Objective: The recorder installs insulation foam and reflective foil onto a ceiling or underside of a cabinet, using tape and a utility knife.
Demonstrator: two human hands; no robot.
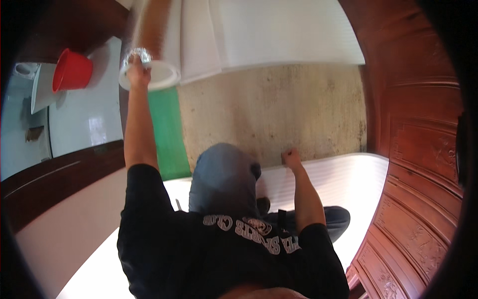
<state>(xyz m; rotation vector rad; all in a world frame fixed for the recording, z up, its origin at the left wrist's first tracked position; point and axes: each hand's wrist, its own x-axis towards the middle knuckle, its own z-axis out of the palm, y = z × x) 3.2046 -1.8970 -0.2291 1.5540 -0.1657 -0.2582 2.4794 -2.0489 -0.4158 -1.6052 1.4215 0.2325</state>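
Observation:
My left hand (139,74) grips the near end of a long roll (169,30) of white sheeting with brown and shiny silver parts, at the top. Beneath it a green strip (167,134) lies beside a stained, speckled beige panel (269,104). My right hand (291,157) is closed at the panel's lower edge, by a white ribbed sheet (348,174); what it holds, if anything, is too small to make out. My knee in grey trousers (221,179) is between my arms.
A carved red-brown wooden cabinet (413,209) lines the right side. At left a dark wooden rail (64,172) borders a pale surface (82,119), with a red bucket (72,71) near its back. More white sheeting (284,32) spreads across the top.

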